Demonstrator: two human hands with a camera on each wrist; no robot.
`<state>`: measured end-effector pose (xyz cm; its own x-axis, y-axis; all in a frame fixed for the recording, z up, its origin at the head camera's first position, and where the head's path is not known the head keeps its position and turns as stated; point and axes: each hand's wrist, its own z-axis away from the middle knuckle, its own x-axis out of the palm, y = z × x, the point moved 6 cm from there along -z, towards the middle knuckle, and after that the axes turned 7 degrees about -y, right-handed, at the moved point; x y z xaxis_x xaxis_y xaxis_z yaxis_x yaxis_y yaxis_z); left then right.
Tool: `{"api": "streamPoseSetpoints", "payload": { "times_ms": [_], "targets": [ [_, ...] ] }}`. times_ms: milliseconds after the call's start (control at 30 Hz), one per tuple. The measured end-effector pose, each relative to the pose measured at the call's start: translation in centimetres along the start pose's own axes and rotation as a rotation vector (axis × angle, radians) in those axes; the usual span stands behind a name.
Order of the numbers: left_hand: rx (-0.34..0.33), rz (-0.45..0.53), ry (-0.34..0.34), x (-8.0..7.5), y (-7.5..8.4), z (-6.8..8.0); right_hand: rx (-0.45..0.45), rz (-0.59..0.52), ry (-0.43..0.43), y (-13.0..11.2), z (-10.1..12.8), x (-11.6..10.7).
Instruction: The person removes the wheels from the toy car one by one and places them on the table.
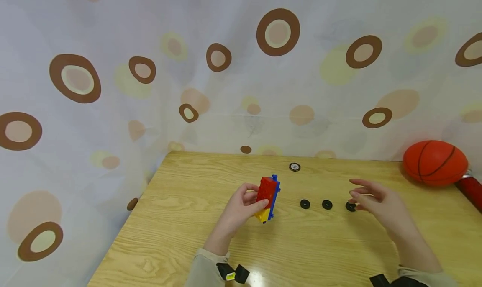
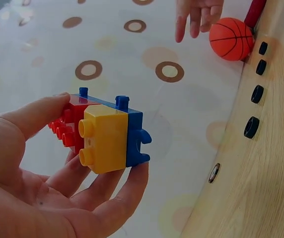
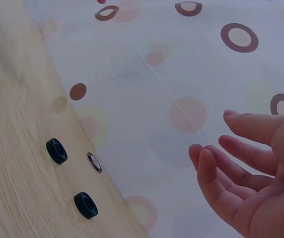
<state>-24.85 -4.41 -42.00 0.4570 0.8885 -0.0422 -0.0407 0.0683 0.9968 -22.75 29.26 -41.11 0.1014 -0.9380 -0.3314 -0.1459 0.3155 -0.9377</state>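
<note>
Head view: left hand (image 1: 237, 211) grips studded plastic brick block (image 1: 268, 198) above woodgrain table (image 1: 180, 220).

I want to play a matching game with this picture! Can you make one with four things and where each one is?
Things:
1. block model
2. basketball
3. black rings
4. right hand

Places:
A. lying in a row on the wooden table
B. held in the left hand
C. open, holding nothing, above the rightmost ring
D. at the table's far right edge

Pairs: 1-B, 2-D, 3-A, 4-C
</note>
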Motion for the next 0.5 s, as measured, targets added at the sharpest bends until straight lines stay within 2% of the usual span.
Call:
{"api": "streamPoseSetpoints", "payload": {
  "times_ms": [300, 500],
  "targets": [
    [-0.013, -0.01, -0.023, 0.7, 0.1, 0.1, -0.082, -0.15, -0.078, -1.7, -0.1, 2.8],
    [-0.002, -0.018, -0.058, 1.2, 0.1, 0.0, -0.075, -0.143, -0.095, -2.8, -0.2, 4.7]
  ]
}}
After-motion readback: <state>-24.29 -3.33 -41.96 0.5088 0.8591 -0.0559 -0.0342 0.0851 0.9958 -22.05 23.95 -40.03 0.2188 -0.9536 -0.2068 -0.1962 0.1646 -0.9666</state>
